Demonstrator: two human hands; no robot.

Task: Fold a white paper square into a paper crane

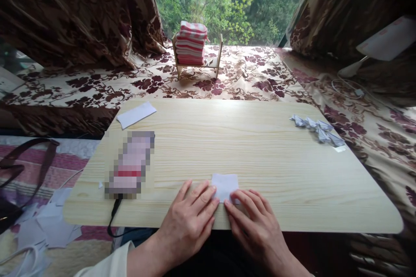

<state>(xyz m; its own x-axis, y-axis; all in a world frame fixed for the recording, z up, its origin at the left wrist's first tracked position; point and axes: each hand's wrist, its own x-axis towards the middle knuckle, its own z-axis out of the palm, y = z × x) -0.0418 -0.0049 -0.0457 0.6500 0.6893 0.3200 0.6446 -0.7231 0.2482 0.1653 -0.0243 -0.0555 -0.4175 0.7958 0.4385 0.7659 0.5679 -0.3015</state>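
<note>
A small white piece of paper (225, 187), roughly rectangular, lies near the front edge of the wooden-topped table (247, 138). At its left side is my left hand (190, 216), holding the lower left corner with its fingertips while the other fingers stretch forward. My right hand (255, 216) has bent fingers and grips the lower right corner between thumb and fingertips. Both thumbs are partly hidden from above, close to the paper's bottom edge.
A blurred-out phone (131, 162) with a black cable lies on the left, below a white paper strip (136, 114). Folded paper pieces (320, 129) sit at the right edge. Beyond stands a small rack with folded striped cloths (191, 45). Loose paper sheets (50, 225) lie at lower left.
</note>
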